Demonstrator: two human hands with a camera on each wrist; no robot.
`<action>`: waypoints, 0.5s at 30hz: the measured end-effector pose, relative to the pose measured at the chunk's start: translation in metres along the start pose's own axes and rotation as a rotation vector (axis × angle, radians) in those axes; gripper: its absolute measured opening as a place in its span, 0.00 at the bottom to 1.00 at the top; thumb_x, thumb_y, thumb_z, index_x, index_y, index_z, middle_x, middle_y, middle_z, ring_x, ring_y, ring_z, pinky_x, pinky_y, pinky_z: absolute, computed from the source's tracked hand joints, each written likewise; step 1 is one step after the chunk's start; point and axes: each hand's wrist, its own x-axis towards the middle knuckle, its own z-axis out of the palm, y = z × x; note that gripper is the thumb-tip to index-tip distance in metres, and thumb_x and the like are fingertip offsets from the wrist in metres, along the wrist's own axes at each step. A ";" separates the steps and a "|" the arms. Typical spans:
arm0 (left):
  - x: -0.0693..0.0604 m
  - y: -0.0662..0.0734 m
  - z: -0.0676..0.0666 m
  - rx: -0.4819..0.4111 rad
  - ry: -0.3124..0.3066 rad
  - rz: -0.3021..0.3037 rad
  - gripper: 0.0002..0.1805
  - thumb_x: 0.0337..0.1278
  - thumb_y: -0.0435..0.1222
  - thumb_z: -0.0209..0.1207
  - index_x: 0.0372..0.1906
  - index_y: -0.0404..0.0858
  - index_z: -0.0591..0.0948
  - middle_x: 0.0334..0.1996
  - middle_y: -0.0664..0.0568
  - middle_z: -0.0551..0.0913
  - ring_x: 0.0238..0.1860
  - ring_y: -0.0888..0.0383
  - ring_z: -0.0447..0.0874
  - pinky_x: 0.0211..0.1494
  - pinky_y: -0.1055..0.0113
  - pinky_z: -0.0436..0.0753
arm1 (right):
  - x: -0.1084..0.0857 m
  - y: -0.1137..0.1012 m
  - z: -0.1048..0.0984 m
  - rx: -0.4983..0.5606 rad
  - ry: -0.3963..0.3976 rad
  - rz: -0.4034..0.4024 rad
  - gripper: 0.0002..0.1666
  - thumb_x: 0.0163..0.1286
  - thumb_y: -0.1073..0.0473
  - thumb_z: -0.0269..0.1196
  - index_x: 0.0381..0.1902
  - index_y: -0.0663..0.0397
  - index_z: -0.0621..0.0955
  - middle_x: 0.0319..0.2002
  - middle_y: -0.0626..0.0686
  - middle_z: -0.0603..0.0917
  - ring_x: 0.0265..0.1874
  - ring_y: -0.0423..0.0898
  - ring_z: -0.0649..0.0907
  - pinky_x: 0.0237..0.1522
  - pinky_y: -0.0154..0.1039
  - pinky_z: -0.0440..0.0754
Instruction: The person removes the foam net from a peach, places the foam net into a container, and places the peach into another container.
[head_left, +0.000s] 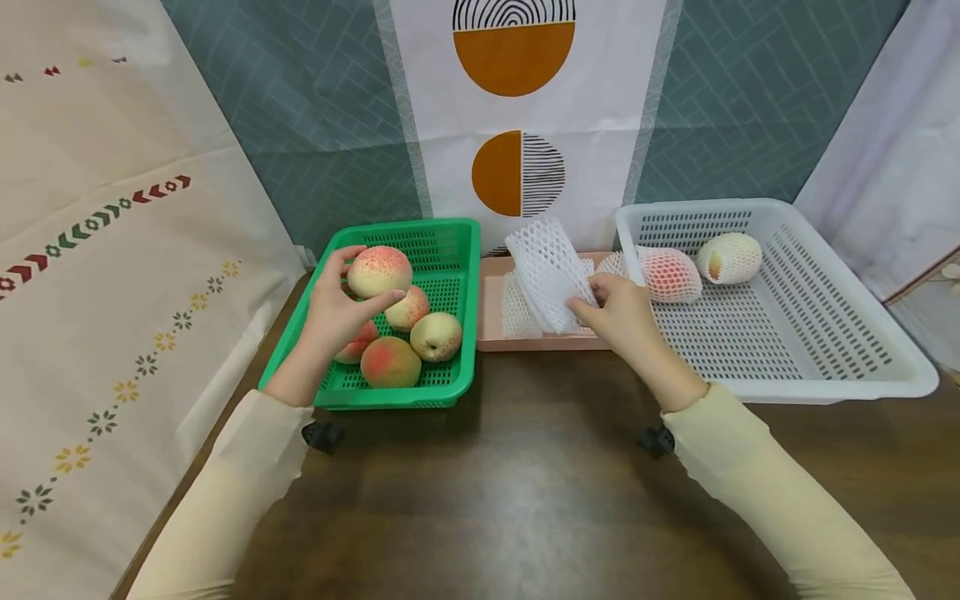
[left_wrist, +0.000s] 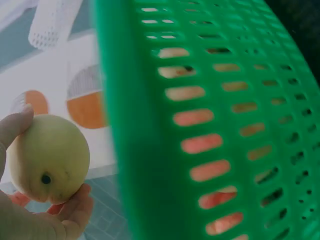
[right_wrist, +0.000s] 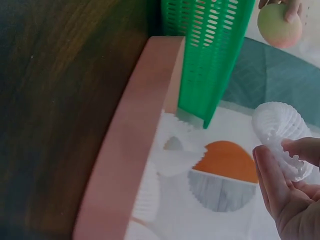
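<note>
My left hand holds a peach above the green basket, thumb and fingers on opposite sides of it. In the left wrist view the pale underside of that peach shows a small dark spot. Several more peaches lie in the basket below. With thumb and fingers my right hand pinches a white foam net sleeve by its lower right edge. In the right wrist view the mouth of the sleeve gapes. Beneath it is a pink tray with other foam sleeves.
On the right stands a white basket with two fruits in foam nets, one reddish net and one pale net. The dark wooden table stretches in front. A patterned cloth hangs close behind the containers.
</note>
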 end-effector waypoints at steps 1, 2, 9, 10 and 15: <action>0.001 -0.003 0.001 0.002 -0.005 -0.006 0.42 0.50 0.44 0.69 0.68 0.43 0.61 0.56 0.40 0.68 0.47 0.48 0.74 0.43 0.62 0.77 | 0.001 0.002 0.003 0.004 -0.012 0.023 0.09 0.60 0.63 0.65 0.33 0.67 0.80 0.25 0.61 0.84 0.20 0.46 0.73 0.24 0.35 0.70; 0.002 -0.006 0.003 0.005 -0.012 -0.014 0.42 0.49 0.44 0.69 0.69 0.43 0.61 0.56 0.40 0.68 0.48 0.47 0.75 0.43 0.62 0.77 | 0.003 0.005 0.005 0.007 -0.026 0.046 0.10 0.60 0.62 0.65 0.34 0.67 0.81 0.27 0.62 0.84 0.22 0.47 0.75 0.26 0.35 0.71; 0.007 -0.025 0.006 0.081 -0.001 -0.057 0.43 0.50 0.46 0.68 0.68 0.39 0.61 0.58 0.38 0.68 0.53 0.45 0.72 0.46 0.55 0.78 | 0.015 0.009 0.022 0.044 -0.094 0.158 0.13 0.61 0.60 0.65 0.24 0.62 0.75 0.22 0.57 0.77 0.21 0.46 0.71 0.23 0.34 0.68; 0.009 -0.026 0.006 0.101 0.011 -0.061 0.42 0.51 0.45 0.68 0.68 0.38 0.61 0.59 0.37 0.67 0.54 0.44 0.70 0.47 0.53 0.78 | 0.017 0.008 0.024 0.058 -0.100 0.170 0.16 0.61 0.60 0.65 0.20 0.60 0.71 0.19 0.55 0.72 0.20 0.45 0.68 0.22 0.33 0.68; 0.019 -0.027 0.002 0.197 0.002 -0.102 0.41 0.53 0.45 0.66 0.67 0.35 0.61 0.59 0.34 0.65 0.56 0.42 0.63 0.49 0.49 0.76 | 0.029 0.004 0.035 0.194 -0.150 0.305 0.23 0.62 0.61 0.64 0.16 0.56 0.63 0.15 0.47 0.63 0.19 0.46 0.82 0.28 0.38 0.85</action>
